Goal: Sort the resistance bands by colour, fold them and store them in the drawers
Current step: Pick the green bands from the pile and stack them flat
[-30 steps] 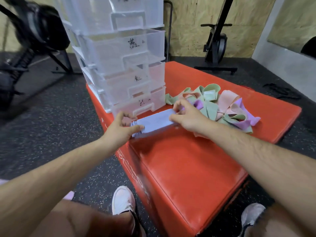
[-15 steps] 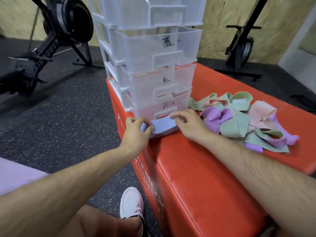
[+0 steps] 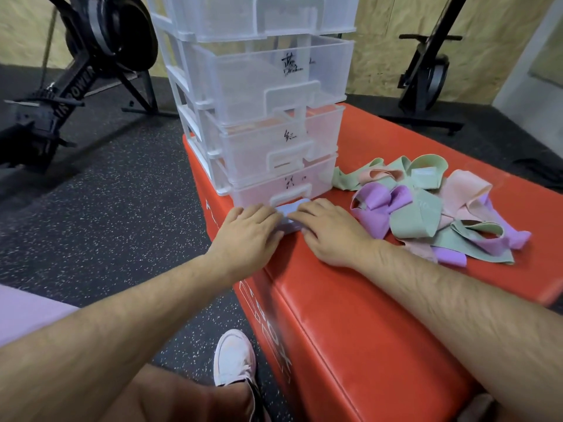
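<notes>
Resistance band (image 3: 288,219), pale blue, folded into a short flat bundle, lies on the near corner of a red padded plyo box (image 3: 350,315), touching the front of the bottom drawer (image 3: 268,190) just below its handle. Only a narrow strip of it shows between the two hands.

The left hand (image 3: 248,229) lies palm down over the band's left end, fingers bent onto it; the thumb is hidden, so I cannot tell whether it pinches or only presses. The right hand (image 3: 332,229) lies palm down from the other side, fingers fairly straight and laid across the top of the band, pressing it flat. The fingertips of the two hands nearly meet.

Behind the hands stands a clear plastic drawer tower (image 3: 259,86) with four drawers in view, the top one cut off by the frame. Three drawer fronts carry handwritten black marks, too blurred to read. A reddish tint shows through the lower drawers — contents or the box behind, I cannot tell.

To the right of the tower lies a loose pile of bands (image 3: 426,214) — purple, green and pink, tangled and overlapping — just beside the right hand.

On the speckled black floor (image 3: 106,208) stand a black exercise machine (image 3: 91,56) at the far left and another (image 3: 426,74) at the far right, against a chipboard wall (image 3: 380,41). A white shoe (image 3: 233,357) shows below, beside the box.
</notes>
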A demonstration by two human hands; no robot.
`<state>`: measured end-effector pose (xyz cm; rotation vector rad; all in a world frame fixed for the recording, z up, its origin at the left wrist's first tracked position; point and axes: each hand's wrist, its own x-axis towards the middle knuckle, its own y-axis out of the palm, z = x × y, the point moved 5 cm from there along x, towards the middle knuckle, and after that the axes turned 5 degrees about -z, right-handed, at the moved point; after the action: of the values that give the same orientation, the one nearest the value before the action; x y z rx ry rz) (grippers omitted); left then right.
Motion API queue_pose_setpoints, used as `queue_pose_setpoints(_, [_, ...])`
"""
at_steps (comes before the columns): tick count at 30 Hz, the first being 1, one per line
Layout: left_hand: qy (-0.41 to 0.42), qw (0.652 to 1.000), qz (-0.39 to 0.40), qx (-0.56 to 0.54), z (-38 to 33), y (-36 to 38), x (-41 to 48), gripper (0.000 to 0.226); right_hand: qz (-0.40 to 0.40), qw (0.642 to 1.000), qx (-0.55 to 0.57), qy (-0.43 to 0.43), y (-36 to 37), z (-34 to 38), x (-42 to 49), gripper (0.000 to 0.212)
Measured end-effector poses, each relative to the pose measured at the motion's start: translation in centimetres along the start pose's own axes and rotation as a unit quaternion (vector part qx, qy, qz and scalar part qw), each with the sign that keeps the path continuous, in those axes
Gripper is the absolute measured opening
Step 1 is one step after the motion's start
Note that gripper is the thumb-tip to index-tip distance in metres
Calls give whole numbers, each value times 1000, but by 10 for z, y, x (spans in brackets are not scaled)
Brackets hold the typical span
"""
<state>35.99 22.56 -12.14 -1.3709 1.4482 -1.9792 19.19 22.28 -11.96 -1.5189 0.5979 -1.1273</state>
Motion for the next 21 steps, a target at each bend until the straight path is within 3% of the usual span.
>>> queue_pose_setpoints(3, [-2, 999, 31, -8, -2, 5, 1, 44, 22, 1000, 3, 11, 0, 0, -1, 44])
queue_pose_setpoints(11, [19, 999, -5, -33, -33, -11, 32, 46, -8, 999, -14, 35, -31, -13, -23, 48])
queue_pose_setpoints(15, [46, 998, -13, -28, -70, -6, 59, 41, -36, 997, -26, 67, -62, -40, -49, 45])
queue_pose_setpoints(21, [133, 988, 44, -62, -162, 3, 103, 48, -22, 982, -90, 164, -107, -100, -100, 38])
